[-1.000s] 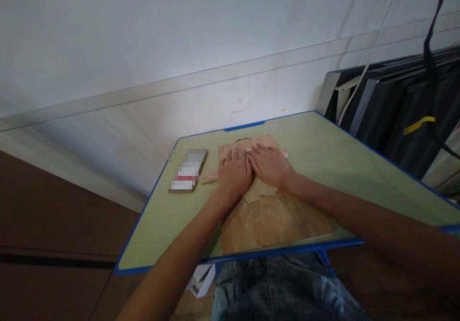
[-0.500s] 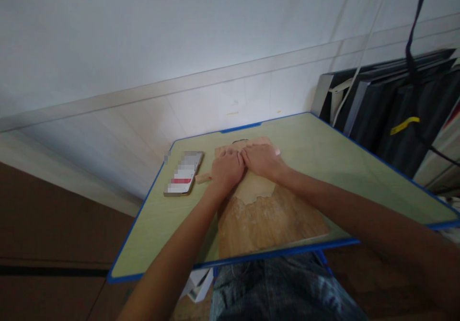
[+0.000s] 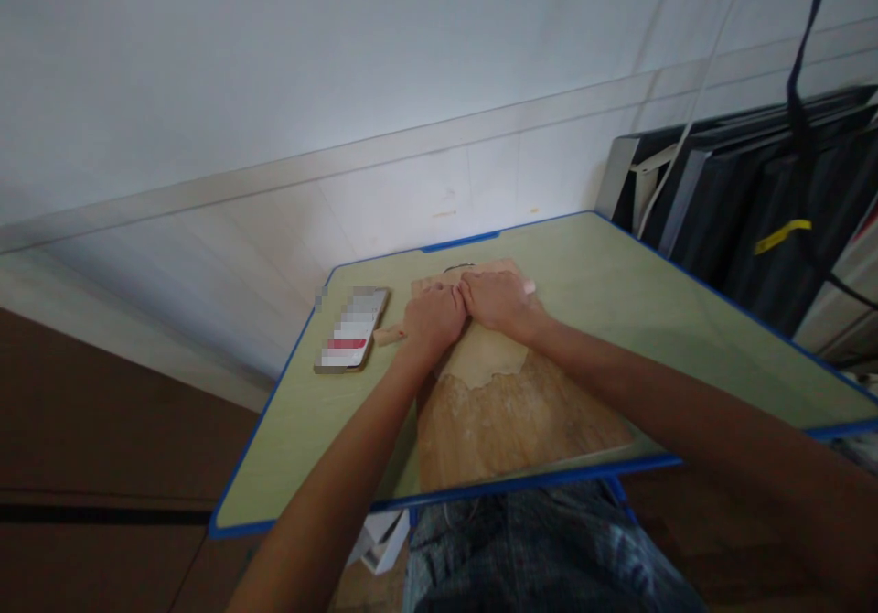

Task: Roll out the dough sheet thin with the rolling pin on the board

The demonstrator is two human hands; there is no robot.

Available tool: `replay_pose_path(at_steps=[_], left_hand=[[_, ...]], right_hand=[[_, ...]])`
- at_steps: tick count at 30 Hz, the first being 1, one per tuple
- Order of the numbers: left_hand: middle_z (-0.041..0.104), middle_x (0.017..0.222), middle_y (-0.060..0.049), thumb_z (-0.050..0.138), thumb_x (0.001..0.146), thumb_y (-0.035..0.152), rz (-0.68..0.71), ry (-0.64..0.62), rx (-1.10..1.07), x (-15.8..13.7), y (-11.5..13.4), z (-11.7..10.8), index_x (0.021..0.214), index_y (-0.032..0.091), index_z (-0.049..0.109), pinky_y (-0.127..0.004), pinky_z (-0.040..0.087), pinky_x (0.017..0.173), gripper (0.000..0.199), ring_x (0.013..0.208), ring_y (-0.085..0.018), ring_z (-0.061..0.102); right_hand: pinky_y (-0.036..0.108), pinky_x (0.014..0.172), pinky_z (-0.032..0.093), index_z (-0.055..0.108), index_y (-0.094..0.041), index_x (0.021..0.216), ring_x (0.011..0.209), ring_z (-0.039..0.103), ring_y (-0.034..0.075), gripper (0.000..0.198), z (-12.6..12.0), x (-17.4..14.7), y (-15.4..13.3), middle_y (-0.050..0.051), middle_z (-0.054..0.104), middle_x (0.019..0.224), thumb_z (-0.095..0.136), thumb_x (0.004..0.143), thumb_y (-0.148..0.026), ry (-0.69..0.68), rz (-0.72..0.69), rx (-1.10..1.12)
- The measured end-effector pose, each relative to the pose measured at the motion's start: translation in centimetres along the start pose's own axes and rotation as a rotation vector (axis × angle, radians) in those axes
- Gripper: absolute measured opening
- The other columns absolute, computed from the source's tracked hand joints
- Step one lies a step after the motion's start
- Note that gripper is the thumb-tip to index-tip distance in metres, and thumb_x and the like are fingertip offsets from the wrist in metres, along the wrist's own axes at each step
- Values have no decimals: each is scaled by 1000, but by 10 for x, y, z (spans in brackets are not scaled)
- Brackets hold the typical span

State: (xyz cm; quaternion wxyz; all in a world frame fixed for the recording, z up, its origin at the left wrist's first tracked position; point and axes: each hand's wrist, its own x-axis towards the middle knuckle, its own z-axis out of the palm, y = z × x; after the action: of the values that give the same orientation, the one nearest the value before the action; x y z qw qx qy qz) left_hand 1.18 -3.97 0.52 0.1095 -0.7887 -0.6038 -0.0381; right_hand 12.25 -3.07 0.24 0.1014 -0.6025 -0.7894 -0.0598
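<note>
A wooden rolling pin lies across a flat sheet of pale dough. Its left handle and a small bit of its right end show; my hands cover the middle. My left hand is closed over the pin's left part, knuckles up. Beside it, touching at the thumbs, my right hand is curled over the right part. Under the dough is a wooden board, its near part bare and dusted with flour. The dough's near edge is ragged.
A phone with a lit screen lies left of the board on a pale green table with a blue rim. Dark flat panels lean at the right, with a black strap hanging before them. A white wall stands behind.
The fingers of both hands have curled in more over the rolling pin. The pin and dough lie in nearly the same place; the view has shifted slightly.
</note>
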Motion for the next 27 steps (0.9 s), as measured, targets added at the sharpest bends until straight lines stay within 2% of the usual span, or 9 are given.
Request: replay_pose_path(at_steps=[7,10,13,18,24,27], left_hand=[[66,105,-10,15,95,27,-2,54,-2,-7,3,3,101,15,62,-34,49,78,48,95,-23,62],[66,105,-10,15,95,26,-5,18,-14,-4,2,1,99,15,63,-34,49,77,49,96,-23,63],[66,105,-10,15,95,26,-3,-9,-14,-1,0,-2,98,15,63,-34,49,76,49,96,-24,63],[66,100,-10,18,95,27,29,17,7,-3,-1,2,96,15,62,-34,49,74,46,94,-24,63],[66,101,-8,17,95,27,11,109,-7,-12,4,6,96,16,61,-34,47,79,45,95,-23,62],[65,105,-9,16,96,27,7,49,-11,-4,2,5,99,15,60,-34,47,80,46,98,-22,61]], right_hand=[[36,91,39,49,-12,124,114,53,23,41,8,-7,4,16,59,122,23,96,-25,90,-83,-7],[35,86,42,51,-13,122,109,56,23,39,8,-2,3,14,60,121,25,95,-24,80,-54,16],[34,80,45,58,-12,114,98,62,24,40,5,2,2,15,66,111,25,95,-24,27,-33,0],[37,75,44,66,-11,95,89,65,26,41,0,-5,2,17,69,100,26,93,-20,1,-98,-47],[38,84,41,63,-13,101,99,61,25,40,4,-15,4,16,67,105,24,95,-23,90,-91,-27],[36,84,41,60,-13,108,104,59,24,40,2,-7,4,15,64,114,24,95,-24,75,-70,-2]])
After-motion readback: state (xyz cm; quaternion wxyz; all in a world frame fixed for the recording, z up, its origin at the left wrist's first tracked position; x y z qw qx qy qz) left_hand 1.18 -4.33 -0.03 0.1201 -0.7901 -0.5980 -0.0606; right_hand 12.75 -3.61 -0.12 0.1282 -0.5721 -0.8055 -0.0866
